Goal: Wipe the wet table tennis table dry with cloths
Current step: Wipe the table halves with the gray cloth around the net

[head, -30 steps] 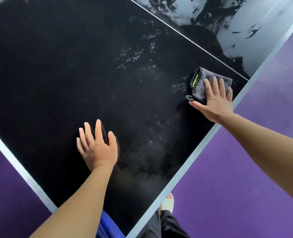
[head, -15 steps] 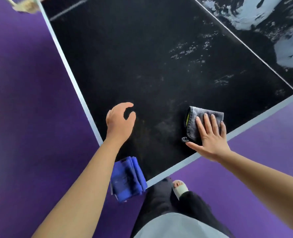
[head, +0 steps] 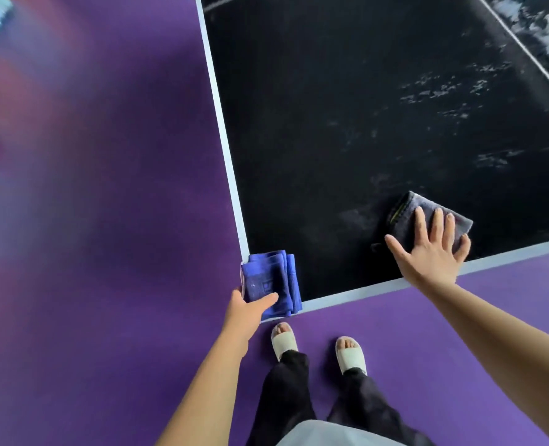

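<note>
Your left hand grasps the folded blue cloth at the near corner of the table, low in the middle of the frame. The thumb lies across its top, and the fingers are hidden beneath it. The cloth hangs partly over the corner, its long side running roughly along the table's left edge. Your right hand lies flat, fingers spread and straight, pressing the grey cloth onto the table just inside the near edge line. The wet streaks lie up and to the right of both cloths, and the right hand is clearly the nearer one. The blue cloth probably has to come up onto the surface and travel diagonally toward the upper right. Your left forearm reaches in from the bottom, the right from the lower right.
</note>
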A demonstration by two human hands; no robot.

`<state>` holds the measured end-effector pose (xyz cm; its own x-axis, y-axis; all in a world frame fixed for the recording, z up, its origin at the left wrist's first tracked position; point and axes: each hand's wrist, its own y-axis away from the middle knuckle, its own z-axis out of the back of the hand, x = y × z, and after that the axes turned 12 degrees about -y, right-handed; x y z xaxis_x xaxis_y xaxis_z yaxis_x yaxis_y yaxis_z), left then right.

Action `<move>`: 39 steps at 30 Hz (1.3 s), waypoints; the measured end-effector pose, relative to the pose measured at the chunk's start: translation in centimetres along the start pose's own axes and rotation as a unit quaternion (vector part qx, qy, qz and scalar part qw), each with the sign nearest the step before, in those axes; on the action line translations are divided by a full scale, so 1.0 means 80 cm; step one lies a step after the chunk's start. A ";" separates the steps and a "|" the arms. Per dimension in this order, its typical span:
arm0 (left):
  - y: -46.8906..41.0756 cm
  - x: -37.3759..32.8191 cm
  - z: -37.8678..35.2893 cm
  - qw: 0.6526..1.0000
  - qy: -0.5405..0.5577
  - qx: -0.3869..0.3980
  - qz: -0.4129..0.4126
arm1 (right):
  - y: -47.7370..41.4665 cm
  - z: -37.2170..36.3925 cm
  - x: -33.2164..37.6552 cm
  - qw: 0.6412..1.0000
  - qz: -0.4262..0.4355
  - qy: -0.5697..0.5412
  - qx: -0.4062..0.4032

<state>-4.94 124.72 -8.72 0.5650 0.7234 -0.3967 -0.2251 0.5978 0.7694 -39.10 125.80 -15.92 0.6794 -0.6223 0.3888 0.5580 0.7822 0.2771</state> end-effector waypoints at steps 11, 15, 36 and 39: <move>-0.034 -0.001 -0.001 0.999 0.020 -0.019 0.028 | 0.014 -0.049 0.093 0.997 0.053 0.050 0.032; -0.025 0.005 0.005 0.997 0.065 0.010 0.046 | 0.049 -0.087 0.149 0.986 0.144 0.051 0.066; 0.067 0.061 0.139 0.884 0.466 0.041 -0.015 | 0.179 -0.044 0.167 0.897 0.238 -0.337 0.159; 0.071 0.054 0.114 0.889 0.452 0.071 0.006 | 0.102 0.006 0.068 0.946 0.192 -0.256 -0.047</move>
<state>3.46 128.09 -1.53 -0.3198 0.7493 -0.5799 -0.0889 0.5856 0.8057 -31.07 128.82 -11.15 0.5342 -0.1788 0.8262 0.3731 0.9269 -0.0406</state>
